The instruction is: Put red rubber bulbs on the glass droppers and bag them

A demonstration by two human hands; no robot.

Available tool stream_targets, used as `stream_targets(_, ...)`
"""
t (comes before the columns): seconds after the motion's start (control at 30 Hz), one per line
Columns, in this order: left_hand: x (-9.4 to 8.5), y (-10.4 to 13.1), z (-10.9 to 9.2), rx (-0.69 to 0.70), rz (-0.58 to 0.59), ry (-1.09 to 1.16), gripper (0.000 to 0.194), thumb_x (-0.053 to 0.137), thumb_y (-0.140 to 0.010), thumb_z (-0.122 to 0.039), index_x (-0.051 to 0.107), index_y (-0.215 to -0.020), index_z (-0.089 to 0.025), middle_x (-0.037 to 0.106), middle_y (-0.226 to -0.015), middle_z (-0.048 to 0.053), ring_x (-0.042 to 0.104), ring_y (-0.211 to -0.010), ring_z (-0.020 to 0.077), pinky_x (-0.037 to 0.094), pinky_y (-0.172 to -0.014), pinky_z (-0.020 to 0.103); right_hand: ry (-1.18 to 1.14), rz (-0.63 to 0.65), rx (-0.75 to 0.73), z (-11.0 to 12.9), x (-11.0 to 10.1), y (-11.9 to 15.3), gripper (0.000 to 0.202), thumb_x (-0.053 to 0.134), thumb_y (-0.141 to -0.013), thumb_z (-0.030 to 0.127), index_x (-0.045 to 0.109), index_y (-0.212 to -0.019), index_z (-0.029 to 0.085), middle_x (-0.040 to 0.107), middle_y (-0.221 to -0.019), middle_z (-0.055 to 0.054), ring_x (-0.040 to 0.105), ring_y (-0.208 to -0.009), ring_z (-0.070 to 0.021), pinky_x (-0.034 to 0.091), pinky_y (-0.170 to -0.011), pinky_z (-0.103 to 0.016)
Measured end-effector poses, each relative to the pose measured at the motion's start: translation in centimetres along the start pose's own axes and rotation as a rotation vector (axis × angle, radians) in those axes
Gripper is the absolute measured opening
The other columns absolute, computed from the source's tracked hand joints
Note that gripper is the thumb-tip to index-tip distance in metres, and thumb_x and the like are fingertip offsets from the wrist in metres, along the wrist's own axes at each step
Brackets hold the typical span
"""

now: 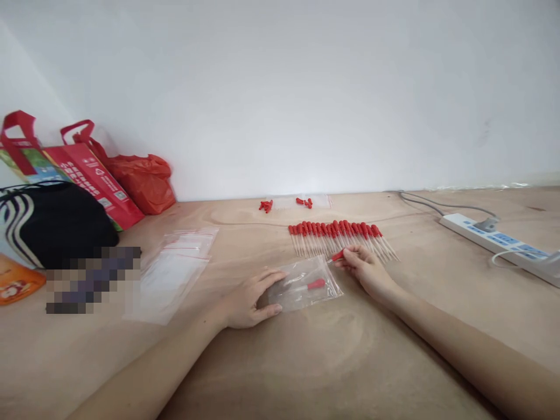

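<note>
A clear zip bag [292, 298] lies on the table in front of me, with one red-bulbed dropper [315, 284] inside it. My left hand [254, 298] grips the bag's left end, thumb at the near edge and fingers at the far edge. At the bag's right end, my right hand [359, 265] pinches another dropper by its red bulb [338, 255]. Its clear tube points left, into or over the bag's mouth; which one I cannot tell. Just beyond my right hand lies a row of several droppers [335, 230], bulbs towards the wall.
Flat zip bags [175, 274] are stacked at left, near a pixelated dark object [94, 280]. Loose red bulbs [265, 206] lie by the wall. A white power strip [499, 239] with grey cable sits at right. Carrier bags [96, 181] and a black drawstring bag [61, 224] stand far left.
</note>
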State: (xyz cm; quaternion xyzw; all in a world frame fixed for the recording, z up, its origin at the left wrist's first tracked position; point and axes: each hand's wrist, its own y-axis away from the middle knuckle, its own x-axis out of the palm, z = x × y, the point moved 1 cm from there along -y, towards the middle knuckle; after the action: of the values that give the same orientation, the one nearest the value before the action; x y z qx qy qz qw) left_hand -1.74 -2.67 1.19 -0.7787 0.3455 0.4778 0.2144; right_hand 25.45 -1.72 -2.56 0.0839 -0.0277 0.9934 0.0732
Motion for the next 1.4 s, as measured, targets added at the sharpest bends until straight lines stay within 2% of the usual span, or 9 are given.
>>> stream_targets(0.13, -0.1, -0.1, -0.1, 0.017, -0.011, 0.002, 0.053, 0.049, -0.081, -0.037, 0.031, -0.129, -0.024, 0.038, -0.131, 0.006, 0.034, -0.120, 0.0248, 0.030, -0.099, 0.042, 0.430, 0.190, -0.176, -0.1, 0.5, 0.4, 0.022, 0.061, -0.068, 0.040, 0.057, -0.075, 0.020, 0.059, -0.066, 0.000, 0.049, -0.055, -0.0110, 0.040, -0.052, -0.025)
stream_targets(0.23, 0.0, -0.1, -0.1, 0.037, -0.027, 0.003, 0.053, 0.049, -0.080, -0.036, 0.031, -0.128, -0.023, 0.039, -0.130, 0.007, 0.037, -0.118, 0.0239, 0.032, -0.098, 0.041, 0.616, 0.235, -0.309, -0.1, 0.6, 0.0, 0.018, 0.060, -0.070, 0.037, 0.061, -0.075, 0.021, 0.061, -0.080, -0.003, 0.054, -0.074, -0.0162, 0.043, -0.069, -0.031)
stream_targets(0.37, 0.1, -0.2, 0.0, 0.047, -0.039, 0.004, 0.052, 0.049, -0.081, -0.036, 0.031, -0.128, -0.023, 0.039, -0.130, 0.007, 0.036, -0.119, 0.0231, 0.031, -0.099, 0.041, 0.774, 0.328, -0.416, -0.1, 0.6, -0.4, 0.016, 0.053, -0.076, 0.027, 0.066, -0.084, 0.023, 0.060, -0.094, -0.005, 0.053, -0.091, -0.0194, 0.039, -0.084, -0.038)
stream_targets(0.53, 0.0, -0.3, 0.0, 0.063, -0.027, -0.006, 0.047, 0.049, -0.081, -0.034, 0.038, -0.124, -0.022, 0.040, -0.130, 0.007, 0.037, -0.119, 0.0227, 0.031, -0.099, 0.040, 0.930, 0.359, -0.473, -0.5, 0.5, -0.1, 0.027, 0.049, -0.076, 0.018, 0.065, -0.096, 0.027, 0.059, -0.100, -0.006, 0.052, -0.093, -0.0198, 0.038, -0.084, -0.039)
stream_targets(0.7, 0.2, -0.3, 0.3, 0.081, -0.026, 0.005, 0.046, 0.050, -0.081, -0.033, 0.040, -0.124, -0.023, 0.040, -0.130, 0.007, 0.037, -0.119, 0.0216, 0.032, -0.099, 0.039, 0.936, 0.419, -0.497, -0.1, 0.3, 0.0, 0.024, 0.049, -0.076, 0.017, 0.067, -0.089, 0.027, 0.059, -0.098, -0.004, 0.053, -0.091, -0.0179, 0.039, -0.083, -0.036)
stream_targets(0.8, 0.2, -0.2, 0.4, 0.077, -0.020, 0.012, 0.045, 0.050, -0.081, -0.033, 0.041, -0.124, -0.024, 0.038, -0.131, 0.006, 0.036, -0.120, 0.0222, 0.031, -0.100, 0.040, 0.937, 0.301, -0.500, 1.0, -0.4, -1.6, 0.018, 0.051, -0.075, 0.021, 0.067, -0.082, 0.022, 0.061, -0.092, -0.005, 0.054, -0.087, -0.0173, 0.040, -0.080, -0.032)
stream_targets(1.0, 0.2, -0.2, 0.4, 0.050, 0.006, -0.004, 0.041, 0.049, -0.081, -0.036, 0.045, -0.122, -0.029, 0.037, -0.133, 0.005, 0.034, -0.121, 0.0239, 0.029, -0.100, 0.043, 1.168, -0.231, -0.336, 2.8, -1.3, -8.2, 0.029, 0.049, -0.074, 0.031, 0.063, -0.095, 0.016, 0.062, -0.083, -0.007, 0.056, -0.080, -0.0198, 0.041, -0.073, -0.030)
stream_targets(1.2, 0.2, -0.1, 0.5, 0.063, -0.018, 0.043, 0.042, 0.050, -0.081, -0.036, 0.044, -0.122, -0.029, 0.037, -0.132, 0.004, 0.036, -0.120, 0.0238, 0.030, -0.100, 0.042, 1.304, -0.293, -0.248, 1.6, 0.1, -11.1, 0.028, 0.051, -0.072, 0.033, 0.067, -0.088, 0.016, 0.058, -0.093, -0.012, 0.055, -0.089, -0.0238, 0.040, -0.075, -0.031)
stream_targets(1.4, 0.2, 0.0, 0.5, 0.048, -0.011, 0.045, 0.043, 0.050, -0.081, -0.036, 0.044, -0.123, -0.029, 0.037, -0.132, 0.005, 0.035, -0.121, 0.0240, 0.029, -0.100, 0.043, 1.020, -0.279, -0.258, 2.6, -0.4, -10.9, 0.019, 0.052, -0.071, 0.031, 0.062, -0.075, 0.015, 0.059, -0.083, -0.008, 0.056, -0.080, -0.0189, 0.041, -0.074, -0.030)
